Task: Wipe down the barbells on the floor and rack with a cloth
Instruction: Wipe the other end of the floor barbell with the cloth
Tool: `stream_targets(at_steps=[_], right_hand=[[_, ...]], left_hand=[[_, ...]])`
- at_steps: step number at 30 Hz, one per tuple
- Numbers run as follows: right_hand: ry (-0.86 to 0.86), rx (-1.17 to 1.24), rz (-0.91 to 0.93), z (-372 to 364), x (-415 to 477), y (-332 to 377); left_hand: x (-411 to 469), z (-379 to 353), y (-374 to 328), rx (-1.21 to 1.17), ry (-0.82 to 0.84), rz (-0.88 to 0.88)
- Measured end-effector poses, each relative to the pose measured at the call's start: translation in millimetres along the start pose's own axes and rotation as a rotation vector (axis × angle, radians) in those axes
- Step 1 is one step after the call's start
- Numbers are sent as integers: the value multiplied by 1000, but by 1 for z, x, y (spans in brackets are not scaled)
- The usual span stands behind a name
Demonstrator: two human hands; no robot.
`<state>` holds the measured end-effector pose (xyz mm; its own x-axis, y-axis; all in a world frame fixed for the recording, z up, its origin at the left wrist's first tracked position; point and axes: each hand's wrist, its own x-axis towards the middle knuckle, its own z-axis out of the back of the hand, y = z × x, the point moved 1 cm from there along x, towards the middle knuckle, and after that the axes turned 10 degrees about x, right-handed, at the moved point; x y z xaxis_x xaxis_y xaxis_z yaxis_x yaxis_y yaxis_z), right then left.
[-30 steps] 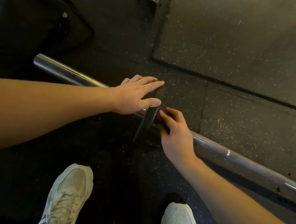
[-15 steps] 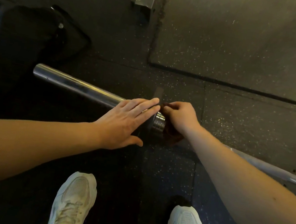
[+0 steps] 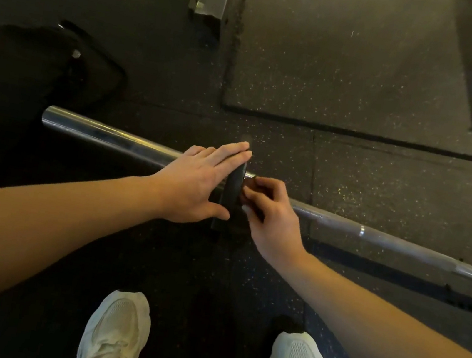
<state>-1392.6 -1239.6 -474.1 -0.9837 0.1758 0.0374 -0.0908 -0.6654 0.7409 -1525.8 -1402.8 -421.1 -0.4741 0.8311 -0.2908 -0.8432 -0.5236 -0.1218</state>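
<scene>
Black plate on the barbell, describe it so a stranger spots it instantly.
A steel barbell lies across the floor. Where its thick sleeve meets the thinner shaft stands a thin black plate, edge-on, between the left hand and right hand. Unlike the shiny bar, it is black.

Both bare forearms reach forward. Left grip [image 3: 196, 186] lies flat, fingers straight; just right of it, right grip [image 3: 272, 215] curls, pinching a dark cloth [image 3: 255, 205].

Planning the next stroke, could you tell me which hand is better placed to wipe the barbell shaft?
Probably the right hand: it pinches what looks like a dark cloth at the barbell beside the plate; the left hand lies flat, empty.
</scene>
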Motion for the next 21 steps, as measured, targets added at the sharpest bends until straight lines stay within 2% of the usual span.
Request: stream_targets(at_steps=[7,11,13,16,21], right_hand=[[-54,-72,27,-2,10,-8],[-69,-71,-14,7,35,-10],[-62,-55,-70,11,50,-9],[-33,19,-215,20,79,-5],[-41,161,-424,32,114,-9]], left_hand=[[29,12,16,-111,59,29],[19,14,6,-171,-107,83],[11,8,-4,-108,-166,100],[11,-4,-8,-23,-106,113],[32,6,2,-44,-94,110]])
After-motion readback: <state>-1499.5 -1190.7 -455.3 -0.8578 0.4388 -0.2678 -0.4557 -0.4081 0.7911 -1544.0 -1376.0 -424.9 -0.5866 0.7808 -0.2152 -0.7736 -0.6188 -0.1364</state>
